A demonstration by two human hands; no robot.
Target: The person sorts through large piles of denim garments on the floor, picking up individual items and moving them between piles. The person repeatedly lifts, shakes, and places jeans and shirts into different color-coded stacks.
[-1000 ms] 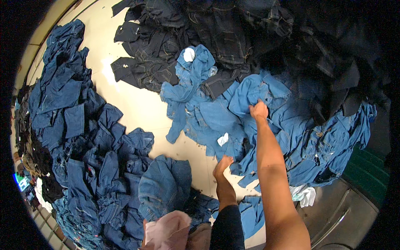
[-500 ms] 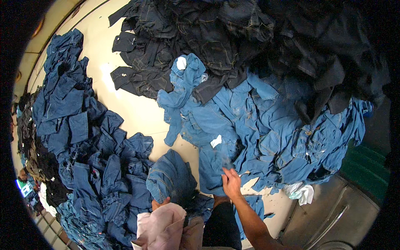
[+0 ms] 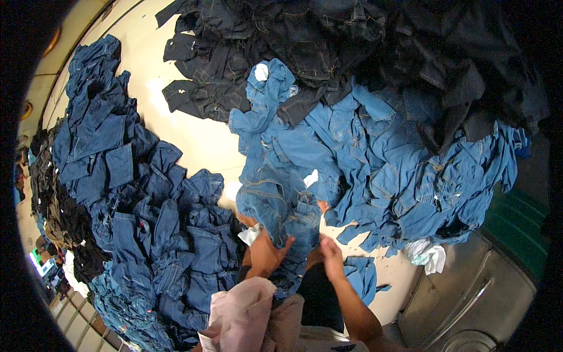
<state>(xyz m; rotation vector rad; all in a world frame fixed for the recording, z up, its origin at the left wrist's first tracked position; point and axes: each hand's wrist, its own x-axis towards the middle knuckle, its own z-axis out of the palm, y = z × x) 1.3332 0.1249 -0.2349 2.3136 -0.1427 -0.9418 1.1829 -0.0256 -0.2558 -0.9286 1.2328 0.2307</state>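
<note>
The mid-blue denim garment with pale stitched seams was held by the left hand, whose thumb was laid over its near left edge while the fingers were hidden by cloth; by that thumb, a closed grasp was indicated. The right hand was set at the garment's near right edge with its fingers curled together; whether any cloth was pinched there could not be told.

The garment was stretched out ahead of both hands, its near part lying between them. Its long axis was directed away from the body and leaned slightly left, so the fuller far part was placed beyond the left hand, the nearer of the two to it.

Just beside the left hand, a small white scrap was seen. The garment's far edge was overlapped in view with a spread heap of lighter blue denim clothes, and the boundary could not be made out. Farther out, a tall pile of dark navy denim clothes was found to the left, and a broad heap of black denim clothes was spread beyond.
</note>
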